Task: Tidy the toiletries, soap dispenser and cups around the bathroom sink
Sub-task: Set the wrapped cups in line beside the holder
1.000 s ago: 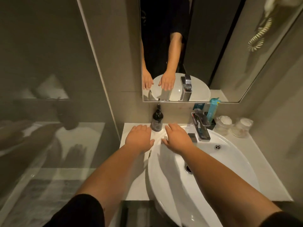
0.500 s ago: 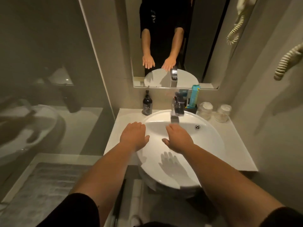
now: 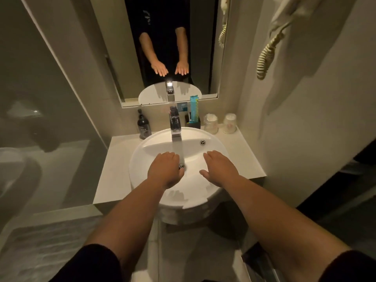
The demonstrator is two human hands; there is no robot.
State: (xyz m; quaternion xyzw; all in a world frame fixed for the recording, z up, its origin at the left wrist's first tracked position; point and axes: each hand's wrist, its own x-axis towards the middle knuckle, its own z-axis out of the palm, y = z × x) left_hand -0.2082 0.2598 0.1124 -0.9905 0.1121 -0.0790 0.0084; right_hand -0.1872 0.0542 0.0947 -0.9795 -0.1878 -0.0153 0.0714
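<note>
You have pulled both hands back from the rear of the worktop (image 3: pixel 122 169), so your left hand (image 3: pixel 165 169) and right hand (image 3: pixel 220 168) now hover flat-fingered and empty over the round white ceramic sink (image 3: pixel 154 143), leaving the dark soap dispenser bottle (image 3: pixel 143 125) and two wrapped clear cups (image 3: pixel 220 123) untouched by the wall.

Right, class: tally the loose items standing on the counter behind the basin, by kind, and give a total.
Dark soap dispenser bottle: 1
Wrapped cups, upside down: 2
Black holder with teal toiletry packets: 1
Total: 4
</note>
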